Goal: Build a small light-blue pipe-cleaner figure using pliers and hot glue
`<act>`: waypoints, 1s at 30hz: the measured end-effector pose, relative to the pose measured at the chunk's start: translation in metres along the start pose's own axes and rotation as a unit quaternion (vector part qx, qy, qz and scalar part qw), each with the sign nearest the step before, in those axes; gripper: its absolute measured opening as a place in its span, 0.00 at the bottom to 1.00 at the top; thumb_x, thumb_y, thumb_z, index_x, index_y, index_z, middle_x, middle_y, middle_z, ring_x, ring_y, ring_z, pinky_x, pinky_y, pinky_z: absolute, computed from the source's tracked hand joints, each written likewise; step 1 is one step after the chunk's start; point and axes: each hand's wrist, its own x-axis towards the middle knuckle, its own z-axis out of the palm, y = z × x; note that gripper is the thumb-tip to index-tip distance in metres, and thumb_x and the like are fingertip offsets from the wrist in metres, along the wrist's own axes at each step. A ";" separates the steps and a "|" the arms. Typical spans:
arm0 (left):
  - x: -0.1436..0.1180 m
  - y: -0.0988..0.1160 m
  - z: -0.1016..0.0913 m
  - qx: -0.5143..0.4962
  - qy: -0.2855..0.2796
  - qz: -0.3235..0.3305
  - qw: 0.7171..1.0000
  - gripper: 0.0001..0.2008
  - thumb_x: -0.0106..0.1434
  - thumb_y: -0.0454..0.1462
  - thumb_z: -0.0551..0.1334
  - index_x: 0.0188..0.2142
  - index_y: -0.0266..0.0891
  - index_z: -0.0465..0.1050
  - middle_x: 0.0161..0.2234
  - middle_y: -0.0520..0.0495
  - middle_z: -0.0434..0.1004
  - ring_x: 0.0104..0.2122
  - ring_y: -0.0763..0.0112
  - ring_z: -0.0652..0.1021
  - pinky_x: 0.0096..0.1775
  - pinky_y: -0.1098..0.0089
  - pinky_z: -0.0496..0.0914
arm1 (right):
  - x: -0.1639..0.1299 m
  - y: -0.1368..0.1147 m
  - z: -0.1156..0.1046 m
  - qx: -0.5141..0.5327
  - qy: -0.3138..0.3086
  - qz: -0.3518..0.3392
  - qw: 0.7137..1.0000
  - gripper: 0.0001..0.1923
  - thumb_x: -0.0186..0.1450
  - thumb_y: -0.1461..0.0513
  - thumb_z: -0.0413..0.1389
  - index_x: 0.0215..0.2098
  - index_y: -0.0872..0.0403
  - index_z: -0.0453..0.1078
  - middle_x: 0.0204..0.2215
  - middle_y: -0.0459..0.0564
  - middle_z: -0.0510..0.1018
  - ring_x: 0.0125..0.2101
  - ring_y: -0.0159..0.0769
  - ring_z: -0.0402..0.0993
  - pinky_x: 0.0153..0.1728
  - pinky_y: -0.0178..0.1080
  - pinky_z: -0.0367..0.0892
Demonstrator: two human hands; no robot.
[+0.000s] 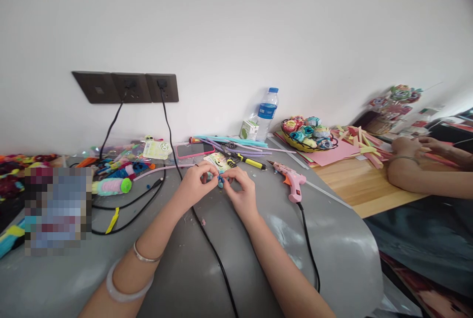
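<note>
Our left hand (195,183) and right hand (240,191) pinch small blue piece (220,179) between fingertips, frame centre, above grey counter (177,268); pink glue gun (291,180) lies right of them.

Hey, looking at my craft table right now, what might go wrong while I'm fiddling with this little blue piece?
The pink glue gun lies plugged in near your right hand; its tip may be hot. A black cable runs under your wrists and could snag. The small blue piece, pinched with your left hand, could slip into the clutter.
</note>
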 end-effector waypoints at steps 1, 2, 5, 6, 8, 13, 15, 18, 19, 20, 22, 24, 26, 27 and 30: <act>0.000 -0.001 0.000 -0.004 0.001 -0.004 1.000 0.05 0.59 0.34 0.58 0.29 0.39 0.72 0.34 0.49 0.76 0.29 0.73 0.72 0.29 0.72 0.66 | 0.000 0.000 0.000 0.017 -0.002 0.002 1.000 0.04 0.66 0.64 0.57 0.34 0.50 0.74 0.31 0.47 0.79 0.30 0.37 0.72 0.38 0.43 0.64; 0.000 -0.001 -0.001 -0.008 0.001 -0.007 1.000 0.05 0.60 0.34 0.58 0.30 0.39 0.73 0.35 0.48 0.77 0.31 0.71 0.73 0.30 0.73 0.66 | 0.001 0.001 -0.001 0.034 -0.003 0.005 0.999 0.04 0.66 0.63 0.58 0.34 0.50 0.74 0.31 0.48 0.79 0.30 0.37 0.72 0.37 0.43 0.65; 0.000 -0.003 -0.003 -0.017 -0.017 -0.014 1.000 0.07 0.62 0.37 0.59 0.32 0.40 0.76 0.38 0.46 0.78 0.36 0.68 0.76 0.29 0.73 0.67 | 0.001 0.004 -0.001 0.081 0.006 0.020 0.996 0.04 0.66 0.61 0.59 0.33 0.51 0.74 0.31 0.49 0.79 0.32 0.38 0.72 0.35 0.41 0.66; 0.001 -0.004 -0.004 -0.018 -0.023 -0.014 0.999 0.08 0.63 0.37 0.60 0.33 0.40 0.77 0.38 0.46 0.78 0.37 0.67 0.77 0.29 0.73 0.67 | 0.001 0.006 0.000 0.093 0.015 0.029 0.995 0.04 0.66 0.61 0.59 0.32 0.51 0.74 0.31 0.49 0.79 0.33 0.38 0.73 0.35 0.41 0.65; 0.001 -0.007 -0.009 -0.009 -0.026 -0.010 1.000 0.09 0.64 0.38 0.59 0.34 0.41 0.79 0.40 0.45 0.77 0.38 0.66 0.77 0.29 0.72 0.67 | 0.001 0.012 0.000 0.122 0.047 0.054 0.990 0.05 0.66 0.60 0.59 0.32 0.52 0.73 0.32 0.50 0.79 0.34 0.38 0.73 0.35 0.40 0.66; 0.001 -0.019 -0.027 0.121 0.036 0.009 0.992 0.09 0.64 0.37 0.60 0.40 0.42 0.78 0.43 0.45 0.76 0.42 0.62 0.78 0.43 0.64 0.72 | 0.001 0.027 -0.005 0.163 0.121 0.146 0.968 0.11 0.63 0.54 0.62 0.33 0.53 0.72 0.33 0.51 0.79 0.34 0.39 0.75 0.33 0.39 0.69; 0.001 -0.026 -0.032 0.161 0.034 0.008 0.986 0.09 0.64 0.38 0.60 0.41 0.43 0.78 0.45 0.45 0.76 0.46 0.58 0.77 0.47 0.60 0.71 | 0.001 0.029 -0.008 0.154 0.125 0.166 0.966 0.13 0.63 0.52 0.61 0.35 0.53 0.73 0.33 0.51 0.80 0.32 0.38 0.75 0.32 0.39 0.70; 0.001 -0.034 -0.037 0.189 0.026 0.005 0.982 0.09 0.63 0.39 0.61 0.42 0.43 0.77 0.46 0.44 0.76 0.47 0.56 0.75 0.48 0.58 0.71 | 0.001 0.031 -0.013 0.130 0.140 0.168 0.967 0.15 0.65 0.50 0.59 0.36 0.53 0.73 0.31 0.51 0.80 0.29 0.37 0.74 0.30 0.39 0.71; 0.001 -0.036 -0.038 0.194 0.026 0.003 0.981 0.09 0.63 0.39 0.61 0.42 0.43 0.77 0.46 0.44 0.76 0.47 0.56 0.75 0.48 0.58 0.71 | 0.001 0.032 -0.014 0.123 0.144 0.165 0.968 0.15 0.65 0.50 0.59 0.35 0.53 0.73 0.30 0.50 0.80 0.29 0.37 0.74 0.30 0.39 0.71; 0.001 -0.038 -0.038 0.198 0.024 0.001 0.980 0.10 0.63 0.39 0.61 0.43 0.43 0.77 0.46 0.44 0.76 0.47 0.55 0.75 0.48 0.58 0.70 | 0.001 0.032 -0.015 0.118 0.145 0.162 0.969 0.14 0.65 0.50 0.59 0.35 0.53 0.73 0.30 0.50 0.80 0.30 0.38 0.74 0.30 0.39 0.71; 0.001 -0.040 -0.039 0.204 0.023 -0.002 0.979 0.10 0.63 0.39 0.61 0.43 0.43 0.77 0.47 0.44 0.76 0.47 0.55 0.74 0.48 0.58 0.70 | 0.002 0.033 -0.015 0.118 0.141 0.159 0.970 0.14 0.65 0.50 0.58 0.35 0.53 0.73 0.31 0.51 0.80 0.30 0.38 0.75 0.30 0.39 0.71; 0.001 -0.041 -0.040 0.208 0.017 -0.004 0.978 0.11 0.64 0.40 0.61 0.44 0.43 0.77 0.47 0.44 0.76 0.47 0.56 0.74 0.48 0.58 0.70 | 0.002 0.034 -0.015 0.128 0.133 0.163 0.969 0.14 0.65 0.51 0.59 0.35 0.53 0.73 0.31 0.51 0.80 0.30 0.38 0.75 0.31 0.39 0.72; 0.001 -0.042 -0.042 0.211 0.012 -0.005 0.977 0.11 0.64 0.40 0.61 0.44 0.43 0.76 0.48 0.45 0.76 0.48 0.56 0.74 0.48 0.58 0.69 | 0.003 0.035 -0.015 0.142 0.130 0.175 0.966 0.13 0.64 0.52 0.60 0.34 0.53 0.73 0.31 0.51 0.80 0.30 0.37 0.75 0.31 0.39 0.72; 0.001 -0.042 -0.043 0.212 0.011 -0.006 0.977 0.11 0.64 0.40 0.61 0.45 0.43 0.76 0.48 0.45 0.76 0.48 0.55 0.74 0.49 0.58 0.69 | 0.003 0.035 -0.015 0.149 0.131 0.181 0.963 0.13 0.63 0.52 0.61 0.34 0.54 0.73 0.31 0.51 0.80 0.30 0.37 0.74 0.31 0.39 0.72; 0.002 -0.043 -0.044 0.209 0.012 -0.009 0.978 0.10 0.64 0.39 0.61 0.44 0.43 0.76 0.47 0.45 0.76 0.49 0.55 0.74 0.49 0.57 0.68 | 0.004 0.036 -0.016 0.162 0.146 0.187 0.958 0.11 0.60 0.54 0.63 0.34 0.53 0.73 0.30 0.49 0.78 0.29 0.35 0.73 0.30 0.38 0.71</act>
